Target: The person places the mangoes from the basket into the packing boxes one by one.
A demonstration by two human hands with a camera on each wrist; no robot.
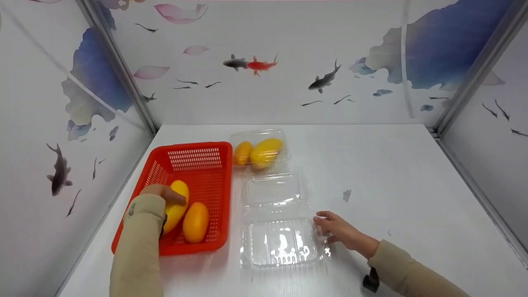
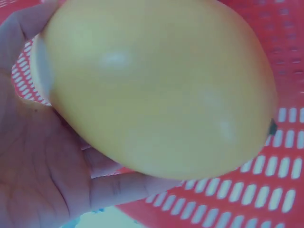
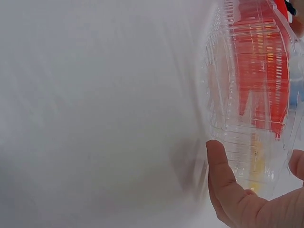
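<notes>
My left hand (image 1: 163,193) is inside the red plastic basket (image 1: 227,194), its fingers and thumb round a large yellow mango (image 2: 161,90). A smaller orange-yellow mango (image 1: 196,222) lies beside it on the basket floor. At the right edge of an open clear plastic clamshell box (image 1: 284,243), my right hand (image 1: 340,231) rests with its fingers extended along the side. The right wrist view shows those fingers (image 3: 221,166) next to the transparent wall, with the thumb apart from them. The box's lid (image 1: 274,192) is folded back, away from me.
Behind the open box stands a closed clear box (image 1: 260,133) with two mangoes (image 1: 266,152) in it, close to the basket's far right corner. White panels printed with fish enclose the white table (image 1: 371,165) at the back and sides. A grey mark (image 1: 346,195) shows on the tabletop.
</notes>
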